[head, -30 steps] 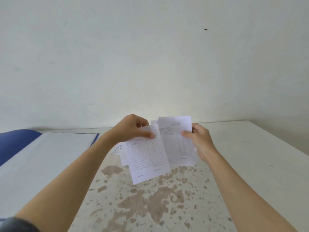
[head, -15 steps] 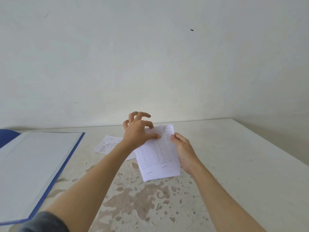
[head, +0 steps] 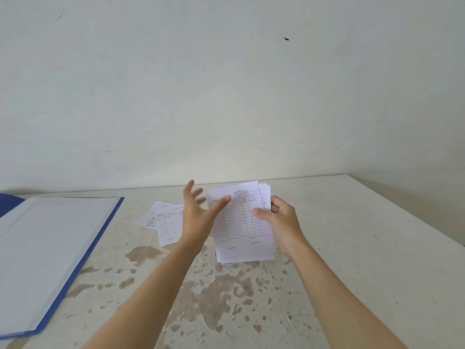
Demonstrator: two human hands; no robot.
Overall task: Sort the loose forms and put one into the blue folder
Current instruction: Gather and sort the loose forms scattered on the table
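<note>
The right hand point(head: 281, 222) had its grip clamped on a small stack of forms point(head: 242, 222), thumb across the printed face and fingers behind, holding the sheets upright just above the desk point(head: 352, 235) with their long side running top to bottom. The left hand point(head: 198, 217) was spread open and held nothing; its fingers looked blurred, and its thumb lay at the stack's upper left edge, though I could not tell whether it touched. A few loose forms point(head: 166, 222) lay flat on the desk just left of that open hand. The blue folder point(head: 50, 248) lay open, well to the left of both hands, its pale inside facing up. To my eye the empty left hand was the nearer one to carry a sheet leftward to the folder.
</note>
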